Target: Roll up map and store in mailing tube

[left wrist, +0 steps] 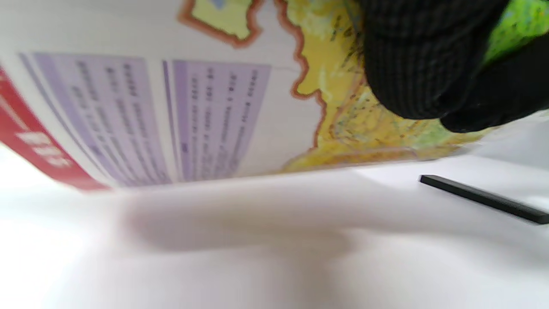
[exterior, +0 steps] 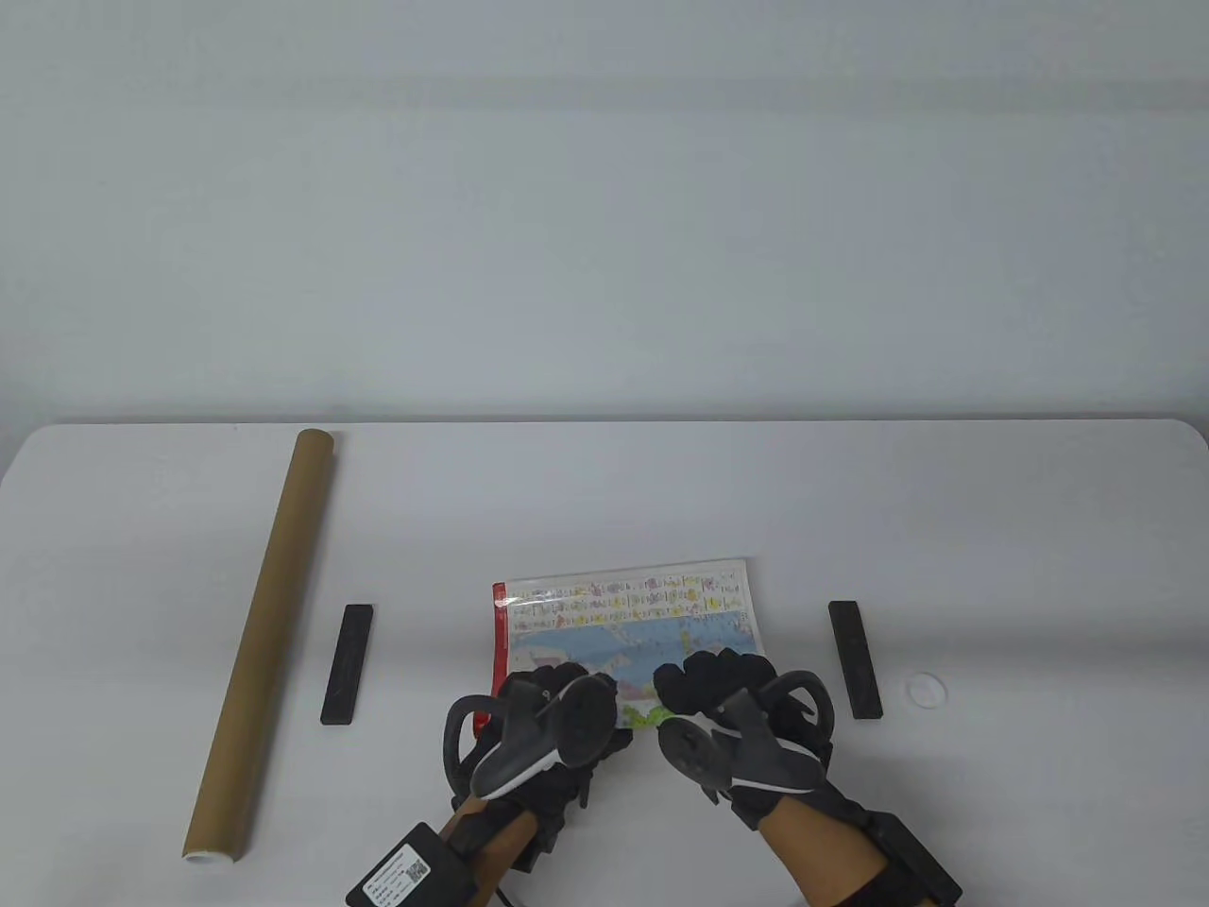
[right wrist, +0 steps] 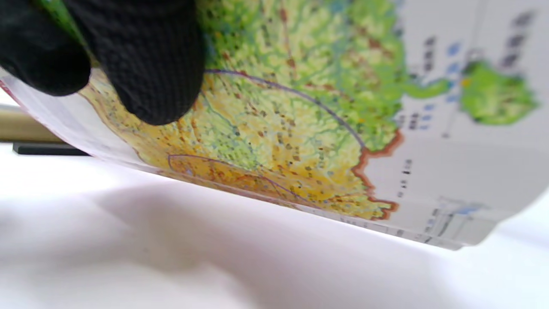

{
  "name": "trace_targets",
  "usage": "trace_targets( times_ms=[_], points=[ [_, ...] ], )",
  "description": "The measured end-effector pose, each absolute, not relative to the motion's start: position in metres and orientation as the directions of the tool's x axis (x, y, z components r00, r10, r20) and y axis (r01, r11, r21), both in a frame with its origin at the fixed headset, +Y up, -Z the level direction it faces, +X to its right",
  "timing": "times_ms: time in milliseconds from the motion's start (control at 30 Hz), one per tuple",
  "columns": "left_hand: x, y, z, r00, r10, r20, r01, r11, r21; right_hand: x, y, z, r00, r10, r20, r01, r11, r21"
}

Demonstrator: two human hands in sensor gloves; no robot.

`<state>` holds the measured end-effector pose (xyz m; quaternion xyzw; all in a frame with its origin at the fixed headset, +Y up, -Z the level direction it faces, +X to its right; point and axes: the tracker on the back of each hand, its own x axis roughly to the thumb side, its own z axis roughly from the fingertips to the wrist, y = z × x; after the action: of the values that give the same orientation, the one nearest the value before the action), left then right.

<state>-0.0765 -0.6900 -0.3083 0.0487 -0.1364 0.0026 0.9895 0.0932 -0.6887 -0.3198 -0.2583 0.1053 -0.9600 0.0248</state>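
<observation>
A colourful map (exterior: 628,614) with a red left border lies on the white table in front of me. My left hand (exterior: 548,704) and right hand (exterior: 718,685) both hold its near edge. In the left wrist view my gloved fingers (left wrist: 424,64) press on the map (left wrist: 206,116), whose near edge is lifted off the table. In the right wrist view my fingers (right wrist: 141,56) rest on the curled map (right wrist: 326,128), also raised above the table. A long brown cardboard mailing tube (exterior: 264,633) lies at the left, its open end towards me.
A black bar (exterior: 347,663) lies left of the map and another black bar (exterior: 855,658) right of it; one shows in the left wrist view (left wrist: 484,198). A small clear round cap (exterior: 926,688) lies at the far right. The table's back edge meets a plain wall.
</observation>
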Motion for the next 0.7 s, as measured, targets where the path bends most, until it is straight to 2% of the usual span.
trace_targets(
  times_ms=[100, 233, 333, 400, 567, 700],
  points=[
    [-0.069, -0.686, -0.3, 0.955, -0.152, 0.254, 0.099, 0.973, 0.21, 0.103, -0.69, -0.328, -0.877, 0.037, 0.478, -0.106, -0.988, -0.117],
    [-0.066, -0.685, -0.297, 0.944, -0.2, 0.262, 0.126, 0.953, 0.274, 0.111, -0.694, -0.335, -0.848, 0.236, 0.475, -0.24, -0.969, 0.053],
    [-0.066, -0.684, -0.296, 0.937, -0.236, 0.256, 0.151, 0.938, 0.312, 0.111, -0.696, -0.336, -0.825, 0.282, 0.49, -0.273, -0.958, 0.092],
    [-0.068, -0.683, -0.297, 0.942, -0.227, 0.248, 0.147, 0.941, 0.304, 0.11, -0.696, -0.335, -0.823, 0.266, 0.502, -0.272, -0.96, 0.063],
    [-0.076, -0.686, -0.307, 0.964, -0.132, 0.231, 0.088, 0.977, 0.194, 0.096, -0.689, -0.319, -0.836, 0.0, 0.549, -0.107, -0.981, -0.163],
    [-0.086, -0.687, -0.315, 0.98, -0.029, 0.196, 0.013, 0.996, 0.084, 0.088, -0.685, -0.309, -0.829, -0.132, 0.543, -0.034, -0.958, -0.284]
  ],
)
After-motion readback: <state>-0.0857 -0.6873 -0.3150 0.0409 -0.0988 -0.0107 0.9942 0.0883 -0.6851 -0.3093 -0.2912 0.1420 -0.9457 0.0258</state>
